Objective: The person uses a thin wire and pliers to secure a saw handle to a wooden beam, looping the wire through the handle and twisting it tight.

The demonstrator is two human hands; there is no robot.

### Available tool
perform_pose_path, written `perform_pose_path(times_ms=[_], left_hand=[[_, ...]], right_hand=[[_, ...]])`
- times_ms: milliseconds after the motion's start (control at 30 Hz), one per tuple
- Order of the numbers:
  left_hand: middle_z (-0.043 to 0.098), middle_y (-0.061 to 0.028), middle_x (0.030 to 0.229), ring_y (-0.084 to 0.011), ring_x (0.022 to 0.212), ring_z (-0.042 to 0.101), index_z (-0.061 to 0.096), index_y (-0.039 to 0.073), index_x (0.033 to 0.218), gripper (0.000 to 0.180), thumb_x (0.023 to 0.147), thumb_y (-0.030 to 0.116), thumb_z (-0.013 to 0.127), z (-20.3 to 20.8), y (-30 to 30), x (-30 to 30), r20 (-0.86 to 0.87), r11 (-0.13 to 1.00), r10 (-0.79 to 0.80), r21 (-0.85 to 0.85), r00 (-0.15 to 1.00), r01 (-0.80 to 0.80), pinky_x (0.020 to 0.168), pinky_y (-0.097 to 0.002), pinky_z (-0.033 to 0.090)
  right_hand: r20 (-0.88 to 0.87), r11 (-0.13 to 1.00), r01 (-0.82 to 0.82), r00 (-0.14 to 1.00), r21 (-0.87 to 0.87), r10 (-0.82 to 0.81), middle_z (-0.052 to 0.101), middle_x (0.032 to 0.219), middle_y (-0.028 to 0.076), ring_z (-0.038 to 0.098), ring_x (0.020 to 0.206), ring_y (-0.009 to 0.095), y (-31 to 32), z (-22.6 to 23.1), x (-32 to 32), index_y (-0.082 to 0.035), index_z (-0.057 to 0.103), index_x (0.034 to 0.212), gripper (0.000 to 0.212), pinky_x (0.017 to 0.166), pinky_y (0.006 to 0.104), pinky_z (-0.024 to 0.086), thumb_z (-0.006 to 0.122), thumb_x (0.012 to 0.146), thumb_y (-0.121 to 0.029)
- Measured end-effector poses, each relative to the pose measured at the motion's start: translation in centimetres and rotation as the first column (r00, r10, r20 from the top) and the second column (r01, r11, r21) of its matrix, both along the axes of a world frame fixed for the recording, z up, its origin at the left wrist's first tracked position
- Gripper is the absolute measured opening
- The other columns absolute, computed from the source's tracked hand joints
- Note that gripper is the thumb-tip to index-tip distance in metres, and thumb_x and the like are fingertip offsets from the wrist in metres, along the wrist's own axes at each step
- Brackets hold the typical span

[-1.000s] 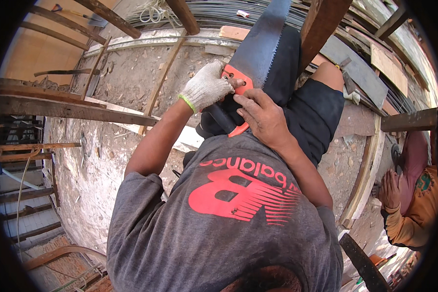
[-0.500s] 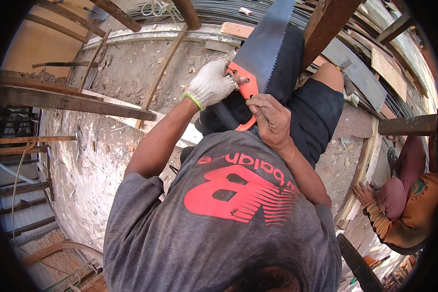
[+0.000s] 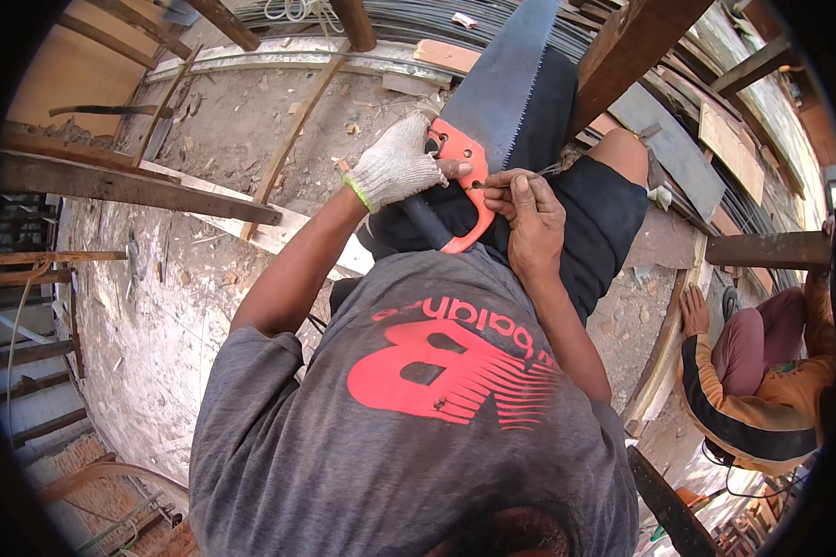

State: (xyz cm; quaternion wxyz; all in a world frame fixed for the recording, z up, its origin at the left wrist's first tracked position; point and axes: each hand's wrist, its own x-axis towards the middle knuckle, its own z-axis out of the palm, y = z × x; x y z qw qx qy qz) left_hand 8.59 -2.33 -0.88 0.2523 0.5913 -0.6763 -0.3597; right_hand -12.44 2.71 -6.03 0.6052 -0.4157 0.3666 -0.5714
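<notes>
A handsaw (image 3: 506, 79) with a dark blade and an orange-and-black handle lies across my lap, its blade pointing away from me. My left hand (image 3: 399, 165), in a white knitted glove with a green cuff, is closed round the handle, its bare thumb pressing on the orange part. Bare and with its fingers pinched together, my right hand (image 3: 534, 218) is at the handle's right side, by a small hole. A thin wire-like strand (image 3: 550, 170) shows at its fingertips; its other end is hard to make out against the handle.
Wooden posts and beams (image 3: 636, 56) stand around me. At the far side lie metal rods (image 3: 399, 17) and boards (image 3: 678, 144). To the right another person in an orange-and-black top (image 3: 752, 408) crouches, one hand near a timber (image 3: 664, 343) on the dirt floor.
My right hand has turned, its fingers opening to view, and the thin strand now shows. The saw has barely moved. The other person has shifted and leans differently.
</notes>
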Motion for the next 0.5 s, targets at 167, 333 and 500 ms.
perform_pose_path(times_ms=[167, 333, 500], left_hand=[[0.067, -0.0163, 0.104, -0.0276, 0.096, 0.068, 0.059, -0.001, 0.115, 0.071, 0.071, 0.044, 0.09, 0.0, 0.0, -0.2, 0.135, 0.996, 0.044, 0.07, 0.99, -0.054, 0.082, -0.0405, 0.054], [0.068, -0.0188, 0.105, -0.032, 0.098, 0.068, 0.061, -0.001, 0.115, 0.072, 0.068, 0.046, 0.089, 0.2, 0.1, -1.0, 0.227, 0.997, 0.074, 0.017, 0.971, -0.08, 0.085, -0.0424, 0.053], [0.068, -0.021, 0.108, -0.0347, 0.103, 0.066, 0.064, 0.0, 0.112, 0.067, 0.069, 0.046, 0.087, 1.3, 0.2, -1.4, 0.185, 0.993, 0.065, 0.089, 0.981, -0.083, 0.09, -0.0431, 0.051]], right_hand=[[-0.065, 0.995, 0.014, 0.998, 0.097, -0.008, 0.072, 0.095, 0.01, 0.063, 0.078, 0.01, -1.0, 1.3, 0.8, 0.001, 0.064, 0.108, 0.034, 0.071, 0.023, 0.053, 0.049, 0.108, -0.03], [-0.523, 0.765, -0.024, 0.743, -0.644, -0.417, 0.061, 0.074, 0.014, 0.056, 0.066, 0.03, -0.2, 1.2, 3.6, 0.001, 0.067, 0.094, 0.009, 0.061, 0.0374, 0.045, 0.067, 0.093, -0.008], [-0.512, 0.762, -0.103, 0.796, -0.639, -0.322, 0.058, 0.073, 0.013, 0.053, 0.066, 0.032, -0.2, 1.2, 2.8, 0.001, 0.063, 0.086, 0.009, 0.06, 0.0404, 0.043, 0.065, 0.092, -0.004]])
